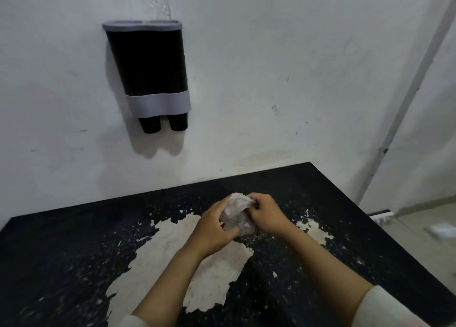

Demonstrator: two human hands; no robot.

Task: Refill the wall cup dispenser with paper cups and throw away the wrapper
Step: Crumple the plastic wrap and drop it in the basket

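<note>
The dispenser (148, 70) on the wall, up and to the left of both hands, looks full: dark cups (161, 124) show through its body and poke out of both chutes at the bottom. So the refill seems done, and what is left is getting rid of the wrapper (235, 212). No bin is in view.

The wrapper is a crumpled pale wad held between the hands, just above the desk (320, 203). The left hand (213, 230) cups it from below and the near side, fingers curled round it. The right hand (265, 213) grips it from the far right side, fingers bent over the top edge. Both forearms reach forward and angle inward, so the hands meet at the wad, apparently squeezing it smaller.
</note>
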